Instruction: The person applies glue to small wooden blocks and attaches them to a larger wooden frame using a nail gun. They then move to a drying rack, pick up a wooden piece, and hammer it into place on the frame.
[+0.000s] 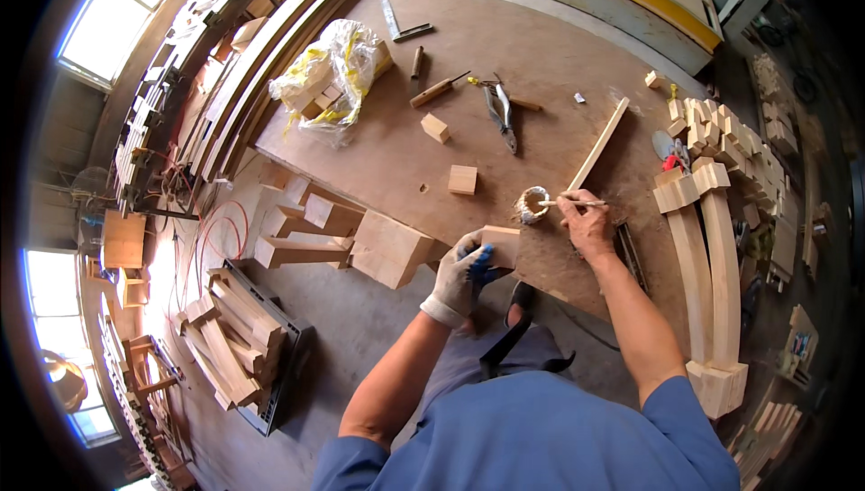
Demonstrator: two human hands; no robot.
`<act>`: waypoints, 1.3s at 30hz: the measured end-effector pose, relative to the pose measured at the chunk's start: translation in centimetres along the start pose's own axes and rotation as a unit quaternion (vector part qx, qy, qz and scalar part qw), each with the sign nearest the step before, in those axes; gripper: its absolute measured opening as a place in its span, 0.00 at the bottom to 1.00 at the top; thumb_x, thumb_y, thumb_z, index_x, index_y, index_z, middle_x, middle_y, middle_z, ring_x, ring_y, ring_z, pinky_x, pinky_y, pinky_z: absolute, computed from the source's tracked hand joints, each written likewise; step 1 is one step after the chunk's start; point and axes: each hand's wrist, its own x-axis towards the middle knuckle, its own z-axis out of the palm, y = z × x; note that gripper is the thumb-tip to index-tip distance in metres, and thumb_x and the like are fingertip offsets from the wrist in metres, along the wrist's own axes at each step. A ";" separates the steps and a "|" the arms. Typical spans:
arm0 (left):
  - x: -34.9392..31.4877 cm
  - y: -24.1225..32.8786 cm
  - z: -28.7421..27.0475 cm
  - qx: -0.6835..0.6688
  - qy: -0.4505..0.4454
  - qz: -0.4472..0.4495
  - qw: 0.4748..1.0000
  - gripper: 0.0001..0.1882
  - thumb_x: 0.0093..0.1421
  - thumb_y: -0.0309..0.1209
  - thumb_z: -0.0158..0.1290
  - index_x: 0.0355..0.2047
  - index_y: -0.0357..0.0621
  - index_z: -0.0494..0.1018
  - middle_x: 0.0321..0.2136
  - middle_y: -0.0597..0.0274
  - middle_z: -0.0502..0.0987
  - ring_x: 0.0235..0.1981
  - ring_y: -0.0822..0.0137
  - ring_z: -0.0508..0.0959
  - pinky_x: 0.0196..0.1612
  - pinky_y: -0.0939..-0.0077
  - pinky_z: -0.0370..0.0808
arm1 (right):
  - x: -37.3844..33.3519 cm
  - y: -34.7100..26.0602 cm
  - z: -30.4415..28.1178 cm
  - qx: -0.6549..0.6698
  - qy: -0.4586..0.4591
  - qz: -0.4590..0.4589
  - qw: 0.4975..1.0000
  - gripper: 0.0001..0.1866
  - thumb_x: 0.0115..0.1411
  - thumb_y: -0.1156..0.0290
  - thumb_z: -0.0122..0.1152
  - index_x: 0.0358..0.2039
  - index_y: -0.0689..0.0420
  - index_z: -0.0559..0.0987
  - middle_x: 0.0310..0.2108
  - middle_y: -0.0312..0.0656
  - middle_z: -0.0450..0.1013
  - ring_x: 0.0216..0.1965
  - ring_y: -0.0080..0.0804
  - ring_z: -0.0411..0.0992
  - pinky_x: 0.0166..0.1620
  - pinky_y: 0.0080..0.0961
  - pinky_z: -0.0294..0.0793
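My left hand (462,275), in a white glove with blue on it, is closed around a wooden block (502,245) at the near edge of the workbench (387,158). My bare right hand (587,225) pinches a thin wooden stick (560,202). The stick's far end reaches the small round pot (523,212), whose rim is crusted white. Just beyond the right hand lies a long thin wood strip (599,144). Two loose wooden blocks, one nearer (462,179) and one farther (435,128), rest on the bench beyond my left hand.
Pliers (501,117), a wooden-handled tool (439,89) and a square (405,31) lie farther back, beside a plastic bag of blocks (333,81). Jointed wooden legs (716,266) and many small blocks (721,131) line the right side. Stacked wooden parts (234,338) stand on the floor at left.
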 end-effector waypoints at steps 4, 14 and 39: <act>-1.3 1.5 1.6 -0.015 -0.036 -0.054 0.998 0.23 0.67 0.36 0.58 0.56 0.36 0.70 0.55 0.46 0.78 0.55 0.52 0.81 0.59 0.54 0.79 | 0.8 0.8 -0.1 -0.023 -0.011 -0.041 0.999 0.12 0.70 0.65 0.63 0.38 0.63 0.82 0.24 0.41 0.79 0.23 0.27 0.76 0.28 0.27 0.77; -0.4 -1.5 -1.0 -0.117 -0.032 -0.062 0.991 0.32 0.72 0.49 0.53 0.62 0.33 0.66 0.55 0.41 0.76 0.55 0.46 0.79 0.60 0.49 0.78 | -0.3 -4.2 -2.2 -0.152 -0.013 -0.148 0.977 0.09 0.67 0.68 0.64 0.33 0.59 0.82 0.29 0.48 0.81 0.30 0.47 0.80 0.33 0.38 0.78; 4.9 -2.7 -3.1 -0.258 -0.011 -0.050 0.965 0.22 0.75 0.37 0.46 0.62 0.34 0.68 0.58 0.45 0.76 0.57 0.45 0.78 0.63 0.47 0.76 | -2.0 -5.7 -4.2 -0.013 0.017 0.009 1.000 0.16 0.73 0.61 0.59 0.35 0.63 0.81 0.23 0.40 0.79 0.23 0.24 0.79 0.27 0.24 0.79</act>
